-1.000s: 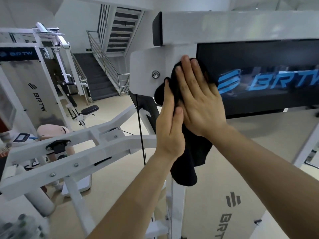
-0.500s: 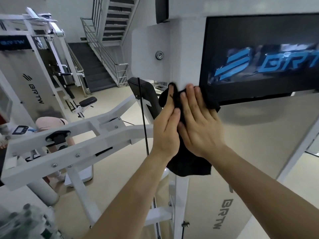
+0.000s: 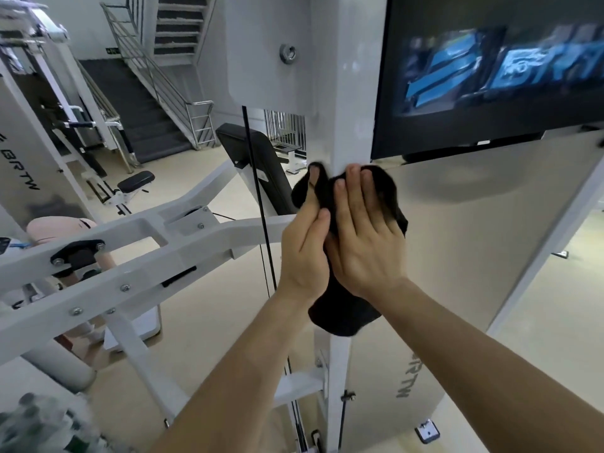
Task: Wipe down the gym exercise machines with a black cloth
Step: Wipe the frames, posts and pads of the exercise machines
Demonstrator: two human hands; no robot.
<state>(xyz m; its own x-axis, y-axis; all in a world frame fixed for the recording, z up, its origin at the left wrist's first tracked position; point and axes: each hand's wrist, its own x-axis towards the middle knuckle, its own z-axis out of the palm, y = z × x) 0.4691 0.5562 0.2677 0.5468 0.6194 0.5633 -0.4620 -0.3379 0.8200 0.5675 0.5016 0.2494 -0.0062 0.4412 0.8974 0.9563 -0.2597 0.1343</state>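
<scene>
A black cloth (image 3: 343, 313) is wrapped around the white upright post (image 3: 351, 103) of a gym machine, just below its black branded panel (image 3: 490, 76). My left hand (image 3: 305, 250) presses the cloth against the post's left side with straight fingers. My right hand (image 3: 366, 237) lies flat on the cloth over the post's front, fingers straight and pointing up. The cloth's lower end hangs loose under both wrists. Most of the cloth's middle is hidden by my hands.
A white lever arm (image 3: 137, 256) of the machine juts out to the left at hand height. A thin black cable (image 3: 258, 204) runs down just left of my left hand. Another white machine (image 3: 29, 152) and a staircase (image 3: 153, 103) stand behind on the left.
Both hands have slid the cloth down the post, from beside the bolt plate at the top to below the black panel's lower edge.
</scene>
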